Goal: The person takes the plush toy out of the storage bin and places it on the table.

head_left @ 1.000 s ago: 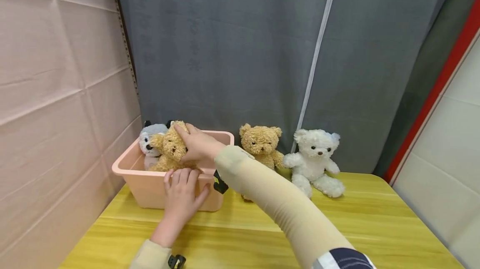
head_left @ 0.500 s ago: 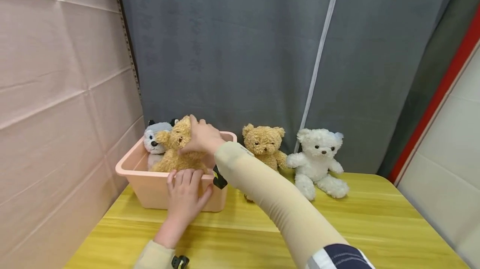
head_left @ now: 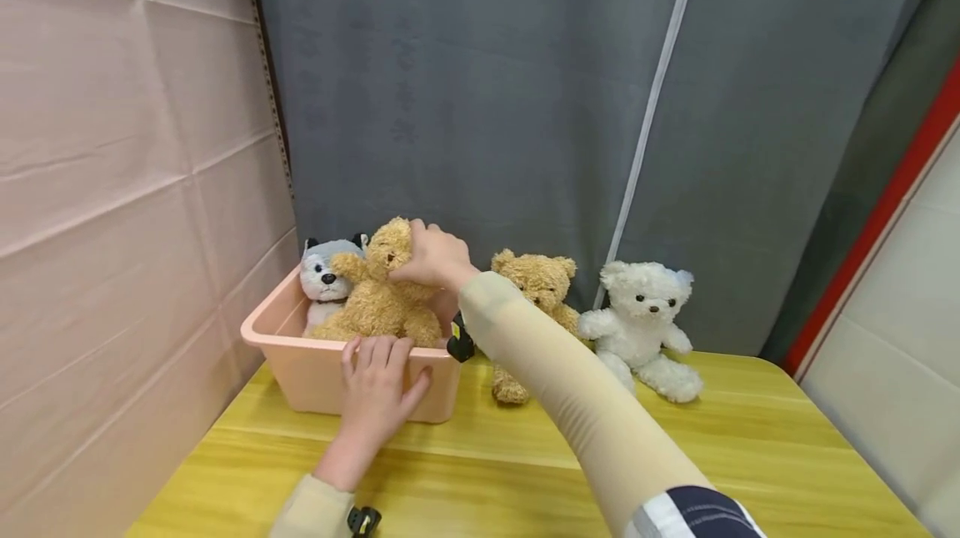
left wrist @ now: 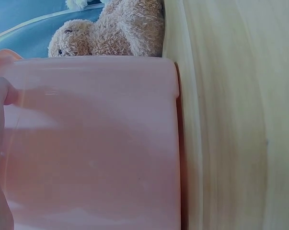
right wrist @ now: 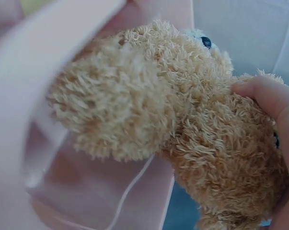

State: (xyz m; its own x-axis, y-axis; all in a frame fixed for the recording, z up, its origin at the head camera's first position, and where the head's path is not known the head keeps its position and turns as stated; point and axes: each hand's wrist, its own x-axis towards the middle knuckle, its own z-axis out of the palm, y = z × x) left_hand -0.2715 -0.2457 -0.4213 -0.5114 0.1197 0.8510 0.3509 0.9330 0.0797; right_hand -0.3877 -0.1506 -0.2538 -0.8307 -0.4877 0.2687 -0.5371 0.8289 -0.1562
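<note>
My right hand [head_left: 435,258] grips a tan teddy bear [head_left: 378,304] by the head, its thumb across the neck in the right wrist view. The bear is upright inside a pink plastic bin [head_left: 307,375], head and chest above the rim. My left hand [head_left: 375,388] holds the bin's near rim, fingers over the edge and thumb against the outer wall. Beside the bear, a grey-and-white plush dog [head_left: 321,271] sits in the bin's left end. In the right wrist view the bear's fur [right wrist: 225,153] fills the middle, and the bin's interior shows below it.
A second tan teddy bear [head_left: 536,279] sits right of the bin, partly hidden behind my right forearm. Next to it is a white teddy bear [head_left: 645,313]. All stand on a yellow wooden table [head_left: 480,471] against a grey curtain [head_left: 480,104], with a pale wall cover [head_left: 112,229] left.
My right hand has lifted the tan teddy bear slightly and moved it right, so more of its body shows above the rim. My left hand stays on the rim.
</note>
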